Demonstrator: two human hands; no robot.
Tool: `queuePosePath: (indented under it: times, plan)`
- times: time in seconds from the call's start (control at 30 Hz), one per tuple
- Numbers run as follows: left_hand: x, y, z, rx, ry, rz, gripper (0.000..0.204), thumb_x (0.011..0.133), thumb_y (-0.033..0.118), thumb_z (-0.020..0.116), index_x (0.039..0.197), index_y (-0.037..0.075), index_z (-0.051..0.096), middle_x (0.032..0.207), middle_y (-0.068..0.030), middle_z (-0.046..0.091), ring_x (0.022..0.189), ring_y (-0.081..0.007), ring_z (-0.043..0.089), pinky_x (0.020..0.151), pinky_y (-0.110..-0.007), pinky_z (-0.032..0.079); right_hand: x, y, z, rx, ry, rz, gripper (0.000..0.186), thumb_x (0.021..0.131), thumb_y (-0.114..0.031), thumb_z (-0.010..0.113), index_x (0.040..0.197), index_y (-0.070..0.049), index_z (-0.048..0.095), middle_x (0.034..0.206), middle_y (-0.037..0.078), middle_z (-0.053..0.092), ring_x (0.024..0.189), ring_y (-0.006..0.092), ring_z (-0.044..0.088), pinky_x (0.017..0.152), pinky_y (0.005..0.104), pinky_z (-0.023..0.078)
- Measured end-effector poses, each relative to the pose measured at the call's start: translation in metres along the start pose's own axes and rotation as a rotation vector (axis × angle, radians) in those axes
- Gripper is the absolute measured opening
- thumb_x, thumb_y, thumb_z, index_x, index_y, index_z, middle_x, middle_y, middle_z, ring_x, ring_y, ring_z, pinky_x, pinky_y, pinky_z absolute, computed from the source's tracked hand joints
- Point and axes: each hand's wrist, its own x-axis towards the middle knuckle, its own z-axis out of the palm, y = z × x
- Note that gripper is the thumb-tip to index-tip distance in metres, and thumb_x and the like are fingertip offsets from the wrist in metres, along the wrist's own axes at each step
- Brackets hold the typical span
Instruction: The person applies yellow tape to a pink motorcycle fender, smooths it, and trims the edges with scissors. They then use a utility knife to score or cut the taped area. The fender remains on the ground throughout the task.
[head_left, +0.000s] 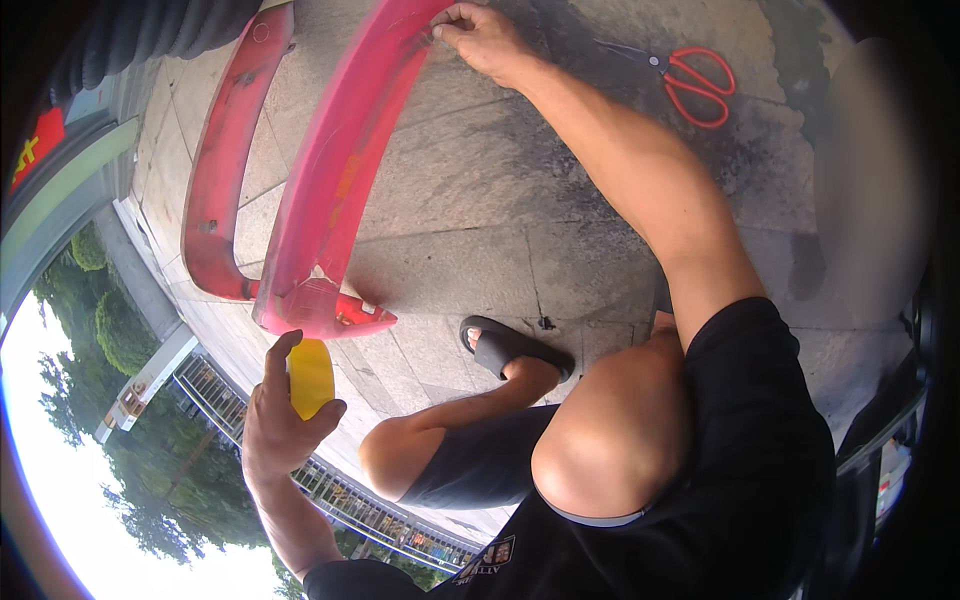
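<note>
My right hand [482, 42] pinches the upper end of a long pink plastic panel [330, 180], which has a cracked, turned lower end. My left hand [285, 405] holds a flat yellow piece [312, 380], perhaps a scraper, just below that lower end. Behind the pink panel, a red curved part [225, 150] lies on the paving. Red-handled scissors [693, 88] rest to the right of my right hand.
Stone paving [540, 180] carries dark stains. A dark ribbed object [150, 40] is at the upper left. My sandalled foot [500, 350] and bent knee [610, 440] are below the panel. A railing [210, 395] and trees show at the left.
</note>
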Motion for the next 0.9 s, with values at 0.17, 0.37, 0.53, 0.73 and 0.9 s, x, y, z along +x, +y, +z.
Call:
queuePosePath:
  times: [0.17,0.37,0.53,0.73,0.9]
  plan:
    - [0.003,0.002,0.005,0.001,-0.005,0.039,0.08,0.071,0.012,0.075,0.141,0.008,0.036,0.085,-0.0188,0.065,0.078,-0.043,0.066,0.069,-0.048,0.052,0.006,0.004,0.014,0.235,0.033,-0.035,0.008,0.095,-0.013,0.063,0.103,-0.008,0.065,0.081,0.005,0.067,0.072,0.013,0.066,0.063,0.0303,0.053]
    - [0.001,0.0,0.004,0.035,0.02,0.008,0.081,0.07,0.01,0.075,0.141,0.008,0.037,0.094,-0.0213,0.065,0.084,-0.0466,0.064,0.073,-0.05,0.051,0.008,0.008,0.025,0.279,0.032,-0.074,0.009,0.096,-0.012,0.063,0.104,-0.008,0.063,0.08,0.005,0.067,0.064,0.0155,0.067,0.06,0.0316,0.053]
    - [0.0,-0.005,0.002,0.066,0.006,0.014,0.083,0.068,0.01,0.076,0.142,0.008,0.037,0.105,-0.0226,0.064,0.091,-0.0463,0.064,0.079,-0.051,0.051,0.003,-0.002,0.023,0.173,0.048,-0.035,0.009,0.096,-0.014,0.063,0.103,-0.009,0.064,0.079,0.006,0.067,0.061,0.0165,0.067,0.058,0.0343,0.052]
    - [0.001,-0.005,0.004,0.151,0.11,0.101,0.083,0.067,0.012,0.078,0.142,0.008,0.042,0.12,-0.0212,0.059,0.104,-0.0421,0.062,0.086,-0.051,0.05,0.005,-0.001,0.025,0.165,0.06,-0.076,0.01,0.096,-0.015,0.064,0.104,-0.01,0.064,0.08,0.006,0.068,0.061,0.0165,0.067,0.059,0.0345,0.053]
    - [-0.005,0.006,0.007,0.211,0.148,0.005,0.082,0.064,0.01,0.078,0.141,0.01,0.047,0.122,-0.0186,0.053,0.11,-0.0399,0.057,0.093,-0.05,0.049,0.003,0.0,0.024,0.106,0.05,-0.066,0.011,0.096,-0.016,0.065,0.105,-0.01,0.065,0.082,0.006,0.069,0.063,0.016,0.068,0.06,0.0342,0.054]
